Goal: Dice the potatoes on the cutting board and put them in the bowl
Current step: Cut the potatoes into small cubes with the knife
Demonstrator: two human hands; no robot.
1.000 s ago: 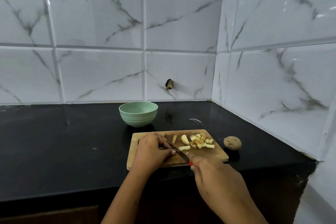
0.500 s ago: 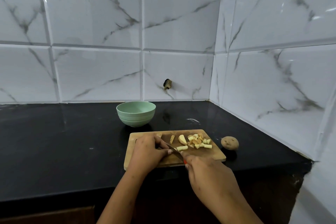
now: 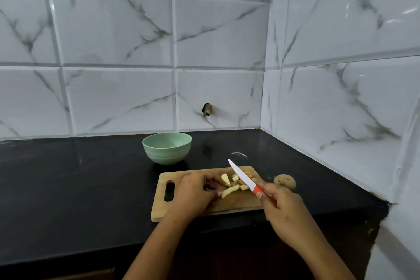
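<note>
Lying as pale potato chunks (image 3: 236, 180) on board (image 3: 238, 203) between hands; pinching a strip (image 3: 230, 190) with left hand (image 3: 195, 192); gripping red-handled knife (image 3: 241, 176), blade raised, in right hand (image 3: 287, 210).

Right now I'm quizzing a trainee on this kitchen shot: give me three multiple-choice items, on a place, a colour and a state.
1. Where is the whole potato? A on the counter, right of the cutting board; B on the board; C on a plate.
2. What colour is the knife handle? A black; B green; C red.
3. What is the right hand doing? A lying open; B gripping the knife; C pushing the potato.
Key: 1 A, it sits on the black counter beside the board; 2 C, red shows by the fingers; 3 B, fingers curl round the handle.
</note>
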